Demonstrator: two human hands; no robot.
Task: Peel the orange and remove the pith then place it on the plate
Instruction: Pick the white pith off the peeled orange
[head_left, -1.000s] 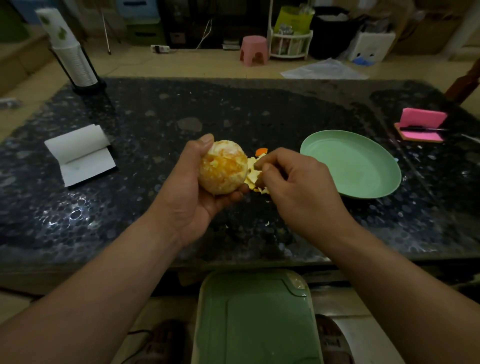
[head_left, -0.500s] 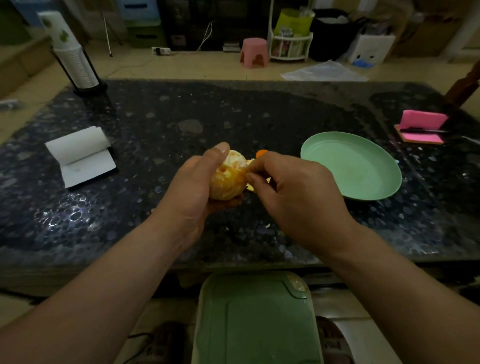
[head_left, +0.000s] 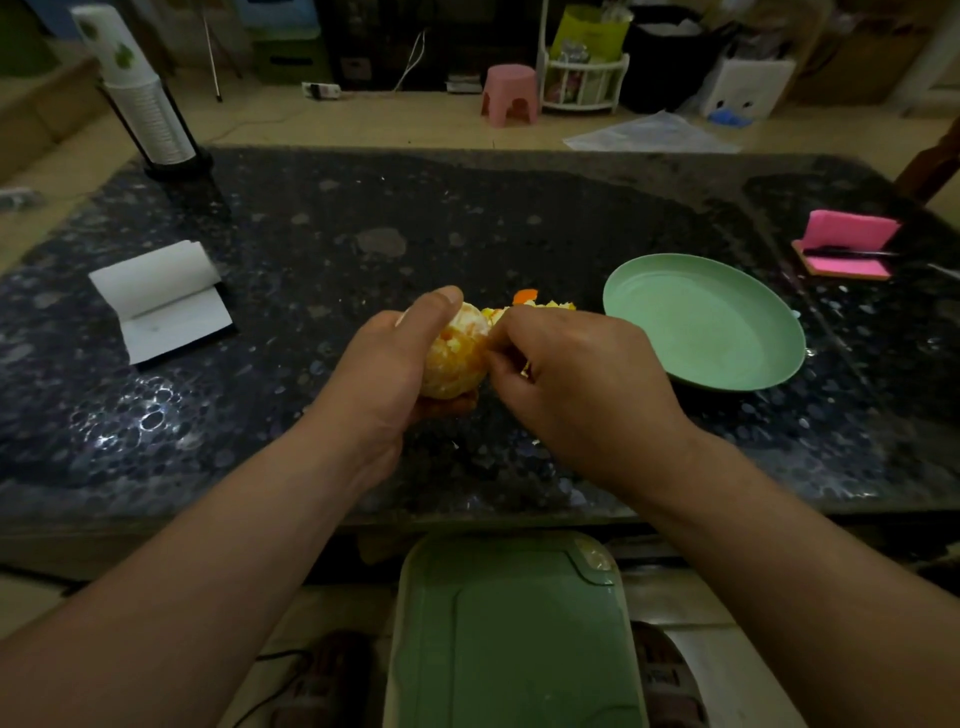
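Far L, back corner of the tabletop (head_left: 363, 208): a stack of paper cups (head_left: 140, 98). Nearer, an open notepad (head_left: 161, 296). Both are well apart from the work.

Centre: left hand (head_left: 384, 364) grips the orange (head_left: 457, 353) above the tabletop, thumb over the top, fingers curled underneath. The fruit looks peeled, w/ pale pith patches (head_left: 448, 344) on the face toward the camera.

Key relation: the orange sits immediately L of the right hand (head_left: 576, 379), touching it. The right fingertips (head_left: 496, 345) are curled and pinch at the orange's R flank. Can't tell exactly what bit they've got, prob. pith. The pull would go R, away from the left hand's grip.

Just behind the hands is a peel pile (head_left: 530, 301) on the tabletop. R of that is the green plate (head_left: 701, 322), w/ nothing on it, near the right hand and w/ nothing between them. Far R is a pink pad (head_left: 847, 244), out of the way.
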